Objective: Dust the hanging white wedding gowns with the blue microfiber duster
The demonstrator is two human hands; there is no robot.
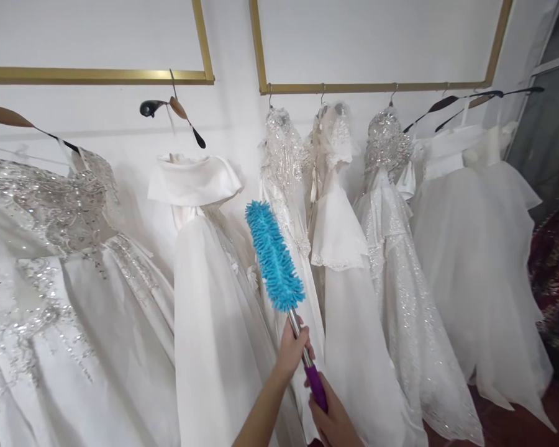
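A duster (274,257) with a shaggy blue head, a metal shaft and a purple handle is held up at a slant in the middle of the view. My left hand (294,344) is closed around the metal shaft just below the blue head. Lower down, my right hand (328,413) wraps the purple handle. Behind the duster head hangs a white dress (286,167) with a beaded top; whether the two touch I cannot tell. Left of it is a plain white dress (198,248) with a wide folded neckline.
Gold rails (377,88) on the white wall carry several more white gowns. A heavily beaded gown (65,211) is at the left, and a full-skirted one (475,248) at the right. Beyond it are a dark red garment (556,273) and a reddish floor (507,422).
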